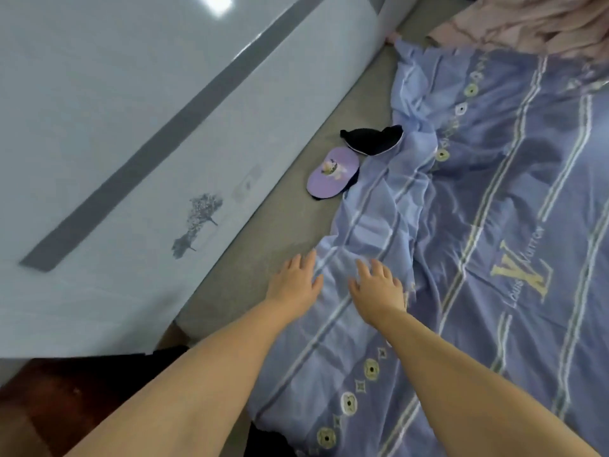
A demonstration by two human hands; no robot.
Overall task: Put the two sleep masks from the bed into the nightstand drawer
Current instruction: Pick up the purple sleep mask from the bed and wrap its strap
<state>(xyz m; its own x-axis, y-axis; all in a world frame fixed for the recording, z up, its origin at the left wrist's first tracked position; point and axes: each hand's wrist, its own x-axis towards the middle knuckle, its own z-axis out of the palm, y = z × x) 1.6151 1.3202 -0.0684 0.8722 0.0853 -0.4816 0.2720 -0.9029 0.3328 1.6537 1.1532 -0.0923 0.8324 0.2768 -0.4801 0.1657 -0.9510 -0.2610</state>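
Two sleep masks lie on the grey sheet at the blue quilt's edge. The purple sleep mask [332, 172] has a small cartoon print and is partly tucked under the quilt. Just beyond it lies the black sleep mask [374, 140] with a white rim. My left hand [295, 278] and my right hand [379, 290] are both stretched out over the quilt's near edge, fingers apart and holding nothing, well short of the masks. No nightstand drawer is in view.
A glossy white wall panel [131, 127] with a grey stripe runs along the bed's left side. The blue patterned quilt [494, 225] covers most of the bed. Pink bedding [527, 24] is bunched at the far right. Dark wood floor [49, 397] shows at the lower left.
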